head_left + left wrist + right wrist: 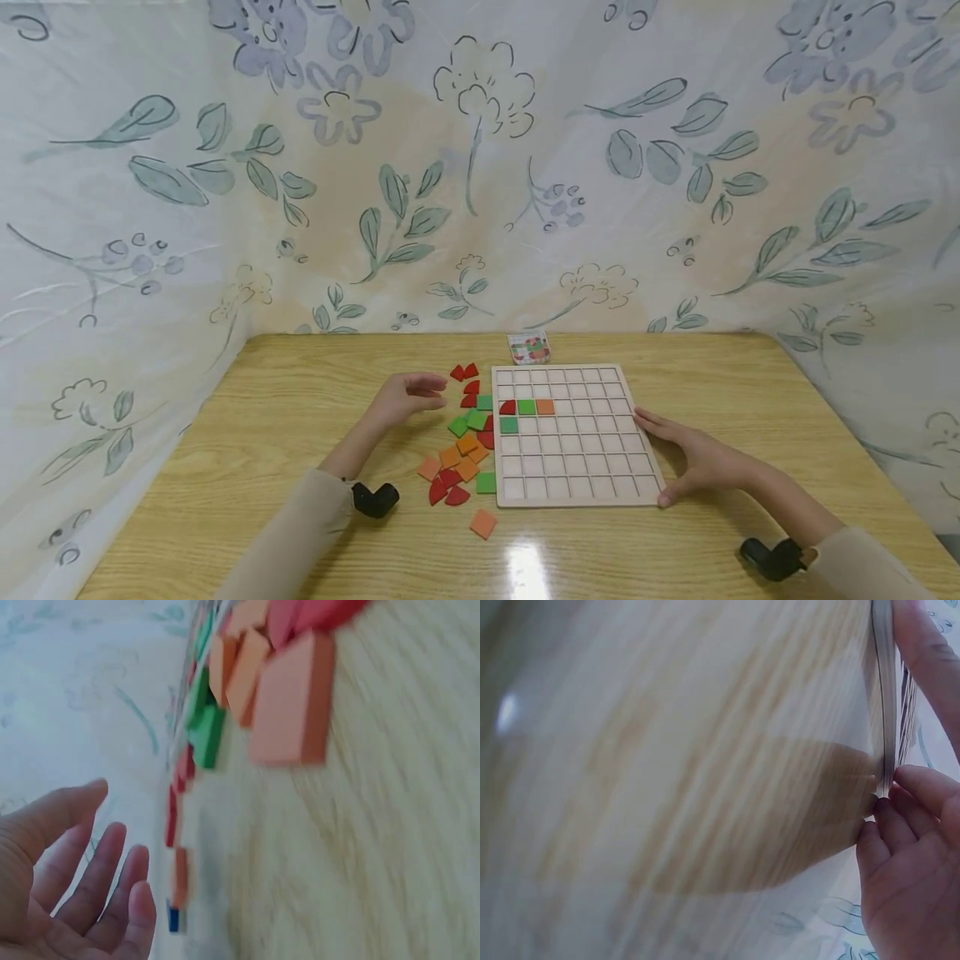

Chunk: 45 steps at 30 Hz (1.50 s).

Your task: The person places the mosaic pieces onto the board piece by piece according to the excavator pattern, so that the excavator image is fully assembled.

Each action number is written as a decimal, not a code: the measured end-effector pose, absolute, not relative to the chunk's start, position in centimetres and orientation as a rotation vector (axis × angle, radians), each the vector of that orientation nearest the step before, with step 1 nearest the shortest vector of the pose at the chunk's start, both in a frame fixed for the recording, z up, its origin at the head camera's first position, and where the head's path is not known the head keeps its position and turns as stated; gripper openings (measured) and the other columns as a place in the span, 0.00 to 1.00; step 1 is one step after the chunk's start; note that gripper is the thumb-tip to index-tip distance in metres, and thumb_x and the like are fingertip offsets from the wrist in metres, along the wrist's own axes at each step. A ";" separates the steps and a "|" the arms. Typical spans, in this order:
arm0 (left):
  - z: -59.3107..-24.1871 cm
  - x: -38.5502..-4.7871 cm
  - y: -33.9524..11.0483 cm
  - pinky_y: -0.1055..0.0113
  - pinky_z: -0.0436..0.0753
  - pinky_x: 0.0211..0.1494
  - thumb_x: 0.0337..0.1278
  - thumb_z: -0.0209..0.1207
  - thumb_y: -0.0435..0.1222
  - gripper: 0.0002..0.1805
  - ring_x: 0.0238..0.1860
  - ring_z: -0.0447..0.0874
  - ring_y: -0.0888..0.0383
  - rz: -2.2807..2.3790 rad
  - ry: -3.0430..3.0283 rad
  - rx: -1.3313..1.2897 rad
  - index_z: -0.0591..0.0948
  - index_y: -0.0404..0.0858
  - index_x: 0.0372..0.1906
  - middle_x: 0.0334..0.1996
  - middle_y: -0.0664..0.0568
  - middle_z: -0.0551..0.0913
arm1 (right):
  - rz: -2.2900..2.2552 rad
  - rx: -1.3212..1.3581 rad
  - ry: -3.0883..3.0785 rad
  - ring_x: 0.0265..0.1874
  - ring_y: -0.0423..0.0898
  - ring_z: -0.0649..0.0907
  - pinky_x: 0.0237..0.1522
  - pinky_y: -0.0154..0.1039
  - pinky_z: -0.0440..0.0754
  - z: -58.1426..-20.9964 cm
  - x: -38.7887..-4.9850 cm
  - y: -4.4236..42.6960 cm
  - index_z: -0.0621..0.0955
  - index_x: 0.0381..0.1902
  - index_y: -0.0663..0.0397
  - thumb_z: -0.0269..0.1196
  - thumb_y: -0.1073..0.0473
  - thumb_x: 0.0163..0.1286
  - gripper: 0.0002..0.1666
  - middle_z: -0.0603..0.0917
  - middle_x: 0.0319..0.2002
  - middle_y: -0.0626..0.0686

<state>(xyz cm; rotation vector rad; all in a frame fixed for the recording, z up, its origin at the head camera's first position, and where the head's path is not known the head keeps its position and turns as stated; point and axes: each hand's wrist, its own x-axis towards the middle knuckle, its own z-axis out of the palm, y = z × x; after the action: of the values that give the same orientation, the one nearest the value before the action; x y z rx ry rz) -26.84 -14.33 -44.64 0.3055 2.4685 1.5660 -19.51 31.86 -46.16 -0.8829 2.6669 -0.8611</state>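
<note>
A pale wooden grid board [581,503] lies on the table, with a red quarter-round tile [507,407], green tile [527,407], orange tile [546,407] and teal tile [509,425] in its left cells. My right hand [705,458] rests at the board's right side, thumb by the near corner and fingers along the edge. In the right wrist view, fingertips touch the board's edge [885,697]. Left of the loose tiles, my left hand [405,396] hovers with nothing in it. Its loosely bent fingers show apart in the left wrist view.
Loose orange tiles [450,457], green tiles [476,419] and red quarter-round tiles [457,496] lie left of the board, some overlapping. A single orange tile [483,523] lies nearer me. Behind the board stands a small pattern card [529,348]. Flowered cloth [480,233] hangs behind the table.
</note>
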 end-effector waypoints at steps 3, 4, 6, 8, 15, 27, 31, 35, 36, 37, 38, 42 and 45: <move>-45.0 -27.3 -14.9 0.63 0.79 0.47 0.49 0.65 0.32 0.19 0.44 0.80 0.51 1.557 2.531 0.300 0.80 0.31 0.48 0.44 0.42 0.82 | -0.868 -0.901 2.674 0.66 0.60 0.54 0.54 0.11 0.41 -46.0 -19.5 31.9 0.58 0.68 0.66 0.74 0.41 0.36 0.66 0.56 0.67 0.69; -45.1 -27.5 -15.0 0.62 0.79 0.47 0.48 0.65 0.31 0.18 0.45 0.80 0.50 1.554 2.547 0.288 0.80 0.32 0.48 0.44 0.42 0.83 | -0.868 -0.905 2.675 0.66 0.59 0.54 0.54 0.11 0.41 -46.0 -19.5 31.9 0.58 0.68 0.66 0.74 0.41 0.36 0.66 0.56 0.67 0.69; -45.4 -27.8 -15.2 0.62 0.78 0.47 0.48 0.65 0.31 0.17 0.45 0.79 0.50 1.529 2.593 0.274 0.81 0.33 0.47 0.44 0.43 0.83 | -0.874 -0.912 2.674 0.66 0.59 0.54 0.54 0.11 0.41 -45.9 -19.4 31.8 0.58 0.68 0.66 0.74 0.41 0.36 0.66 0.56 0.67 0.70; -45.6 -28.0 -15.4 0.60 0.78 0.48 0.47 0.65 0.31 0.17 0.46 0.78 0.49 1.516 2.613 0.267 0.81 0.33 0.46 0.44 0.43 0.83 | -0.870 -0.919 2.677 0.66 0.58 0.54 0.55 0.11 0.42 -45.8 -19.5 31.8 0.58 0.68 0.66 0.74 0.41 0.36 0.66 0.56 0.67 0.70; -46.2 -28.8 -15.2 0.60 0.78 0.47 0.46 0.66 0.31 0.15 0.44 0.79 0.51 1.395 2.737 0.340 0.83 0.35 0.44 0.42 0.46 0.84 | -0.870 -0.939 2.680 0.67 0.54 0.54 0.55 0.12 0.42 -46.0 -19.5 31.9 0.59 0.68 0.66 0.74 0.41 0.37 0.65 0.56 0.67 0.70; -46.4 -28.7 -14.9 0.56 0.76 0.50 0.45 0.67 0.31 0.15 0.45 0.79 0.50 1.316 2.806 0.371 0.83 0.36 0.43 0.40 0.47 0.84 | -0.858 -0.938 2.685 0.67 0.55 0.55 0.55 0.12 0.41 -46.2 -19.4 31.9 0.58 0.68 0.64 0.74 0.40 0.36 0.66 0.56 0.67 0.69; -46.5 -28.9 -15.0 0.57 0.76 0.50 0.45 0.67 0.31 0.15 0.45 0.80 0.51 1.321 2.796 0.370 0.83 0.37 0.43 0.41 0.47 0.84 | -0.866 -0.940 2.685 0.67 0.53 0.54 0.55 0.12 0.41 -46.2 -19.5 32.0 0.58 0.68 0.65 0.74 0.40 0.36 0.66 0.56 0.67 0.70; -46.6 -28.9 -15.2 0.60 0.78 0.47 0.45 0.67 0.31 0.15 0.43 0.81 0.52 1.382 2.760 0.338 0.83 0.36 0.43 0.41 0.47 0.84 | -0.874 -0.949 2.682 0.67 0.50 0.53 0.55 0.12 0.41 -46.3 -19.5 31.9 0.58 0.68 0.65 0.74 0.40 0.37 0.66 0.56 0.67 0.70; -46.6 -28.9 -15.2 0.61 0.78 0.46 0.45 0.67 0.31 0.15 0.42 0.81 0.53 1.399 2.748 0.330 0.83 0.36 0.43 0.41 0.47 0.84 | -0.875 -0.953 2.683 0.67 0.49 0.53 0.56 0.12 0.42 -46.3 -19.5 31.9 0.58 0.68 0.66 0.74 0.40 0.37 0.66 0.56 0.67 0.70; -46.6 -28.9 -15.2 0.62 0.79 0.45 0.45 0.67 0.31 0.15 0.41 0.81 0.53 1.411 2.741 0.329 0.83 0.36 0.43 0.40 0.46 0.84 | -0.877 -0.957 2.681 0.67 0.47 0.52 0.56 0.12 0.42 -46.3 -19.5 31.9 0.58 0.68 0.66 0.74 0.41 0.37 0.65 0.56 0.67 0.71; -46.5 -28.8 -15.2 0.63 0.79 0.44 0.45 0.67 0.31 0.15 0.40 0.81 0.53 1.426 2.729 0.321 0.83 0.35 0.43 0.40 0.46 0.84 | -0.879 -0.961 2.682 0.67 0.44 0.51 0.56 0.12 0.41 -46.3 -19.5 32.0 0.58 0.68 0.66 0.74 0.41 0.37 0.65 0.56 0.66 0.71; -46.1 -28.5 -14.8 0.63 0.79 0.44 0.45 0.67 0.31 0.16 0.39 0.81 0.54 1.431 2.719 0.335 0.83 0.34 0.43 0.41 0.45 0.84 | -0.888 -0.974 2.689 0.66 0.37 0.50 0.56 0.12 0.42 -46.3 -19.4 32.0 0.59 0.67 0.68 0.74 0.41 0.37 0.65 0.57 0.65 0.72; -45.6 -28.3 -14.3 0.64 0.79 0.44 0.44 0.68 0.32 0.17 0.39 0.81 0.55 1.423 2.718 0.340 0.83 0.35 0.44 0.40 0.47 0.84 | -0.899 -0.971 2.684 0.66 0.34 0.49 0.56 0.12 0.42 -46.3 -19.4 32.0 0.59 0.67 0.68 0.74 0.41 0.37 0.66 0.57 0.66 0.72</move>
<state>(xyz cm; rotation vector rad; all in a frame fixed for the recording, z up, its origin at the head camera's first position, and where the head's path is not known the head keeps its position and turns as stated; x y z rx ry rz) -28.26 -14.31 -45.64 0.3400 2.7176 1.4229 -19.37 32.02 -46.27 -0.9715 2.6844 -0.8989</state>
